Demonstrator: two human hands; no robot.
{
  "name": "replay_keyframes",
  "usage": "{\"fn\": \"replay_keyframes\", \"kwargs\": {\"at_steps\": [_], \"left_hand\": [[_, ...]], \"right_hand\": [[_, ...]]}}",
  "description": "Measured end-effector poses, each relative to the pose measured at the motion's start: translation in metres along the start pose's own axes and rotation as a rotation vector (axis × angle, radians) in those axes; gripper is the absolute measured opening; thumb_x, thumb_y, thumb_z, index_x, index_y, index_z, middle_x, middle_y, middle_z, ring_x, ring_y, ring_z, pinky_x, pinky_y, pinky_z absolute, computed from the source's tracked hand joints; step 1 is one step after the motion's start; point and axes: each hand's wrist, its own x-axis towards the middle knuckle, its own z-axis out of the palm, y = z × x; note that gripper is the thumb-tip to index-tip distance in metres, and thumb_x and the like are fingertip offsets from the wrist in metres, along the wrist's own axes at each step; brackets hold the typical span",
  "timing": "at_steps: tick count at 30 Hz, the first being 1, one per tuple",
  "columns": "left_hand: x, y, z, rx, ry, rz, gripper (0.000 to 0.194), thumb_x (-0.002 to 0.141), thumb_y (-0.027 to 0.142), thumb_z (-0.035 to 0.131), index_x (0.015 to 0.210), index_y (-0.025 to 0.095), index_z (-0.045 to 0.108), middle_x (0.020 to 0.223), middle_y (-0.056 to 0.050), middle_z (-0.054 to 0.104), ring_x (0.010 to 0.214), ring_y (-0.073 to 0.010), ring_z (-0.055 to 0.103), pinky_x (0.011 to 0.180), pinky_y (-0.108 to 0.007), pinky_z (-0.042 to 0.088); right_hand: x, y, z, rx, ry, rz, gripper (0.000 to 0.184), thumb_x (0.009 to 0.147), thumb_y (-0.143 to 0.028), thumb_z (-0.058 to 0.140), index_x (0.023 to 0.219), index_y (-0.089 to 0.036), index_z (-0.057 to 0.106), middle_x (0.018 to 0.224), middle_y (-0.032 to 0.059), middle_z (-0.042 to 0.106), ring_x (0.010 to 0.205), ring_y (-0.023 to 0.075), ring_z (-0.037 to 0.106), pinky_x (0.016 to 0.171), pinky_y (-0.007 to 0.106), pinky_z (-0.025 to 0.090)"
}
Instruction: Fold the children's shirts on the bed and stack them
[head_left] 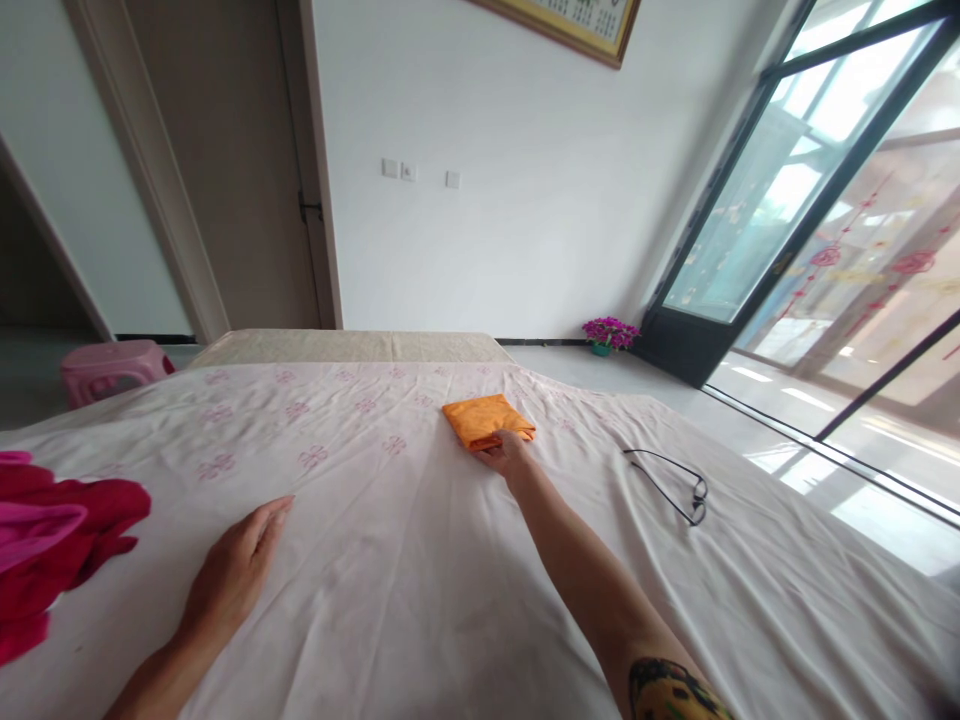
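A folded orange cloth [487,415] lies near the middle of the sheet, toward its far side. My right hand [506,450] grips the near edge of this cloth, thumb on top and the other fingers partly hidden beneath. My left hand [244,555] is held over the sheet at the lower left, holding nothing, with its fingers stretched out side by side. Left of that hand is a heap of red and pink cloth [82,525], cut off by the view's edge.
A white sheet with pink flowers [360,590] covers the broad surface in front of me. Black-framed glasses [697,490] rest on it at the right. Beyond stand a pink stool [116,368], a pot of purple flowers [611,333] and a glass door [739,180].
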Motion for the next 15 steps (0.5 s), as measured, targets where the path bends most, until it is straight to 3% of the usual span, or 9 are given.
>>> {"fn": "replay_keyframes", "kwargs": {"at_steps": [3,6,11,15], "left_hand": [[0.0,-0.003,0.001,0.007,0.004,0.018,0.046,0.093,0.049,0.037,0.121,0.022,0.061,0.124,-0.007,0.069,0.117,-0.0232,0.063,0.107,-0.038,0.047],[-0.001,-0.004,0.001,0.011,0.003,0.029,0.045,0.093,0.049,0.038,0.121,0.023,0.061,0.124,-0.007,0.069,0.117,-0.0229,0.063,0.107,-0.038,0.047],[-0.002,-0.007,0.002,0.028,-0.005,0.062,0.041,0.093,0.047,0.039,0.122,0.025,0.059,0.126,-0.005,0.068,0.119,-0.0219,0.062,0.108,-0.037,0.046],[-0.001,-0.01,0.003,0.041,-0.009,0.061,0.042,0.093,0.046,0.039,0.123,0.024,0.059,0.126,-0.004,0.068,0.119,-0.0211,0.062,0.108,-0.035,0.046]], "right_hand": [[-0.02,0.0,-0.005,0.05,0.025,0.165,0.028,0.073,-0.004,0.051,0.096,-0.019,0.051,0.089,0.0071,0.067,0.079,0.0197,0.07,0.07,0.044,0.06],[-0.034,-0.004,-0.017,0.06,0.054,0.218,0.035,0.07,0.001,0.047,0.098,-0.018,0.052,0.091,0.0072,0.067,0.079,0.0178,0.071,0.072,0.037,0.059],[-0.027,-0.02,-0.039,0.016,0.156,0.189,0.031,0.073,-0.002,0.047,0.097,-0.019,0.053,0.088,0.005,0.066,0.075,0.0152,0.069,0.069,0.031,0.058],[-0.005,-0.031,-0.049,-0.061,0.242,0.063,0.018,0.076,-0.009,0.053,0.091,-0.018,0.054,0.078,0.0028,0.063,0.066,0.0148,0.065,0.061,0.03,0.056]]}}
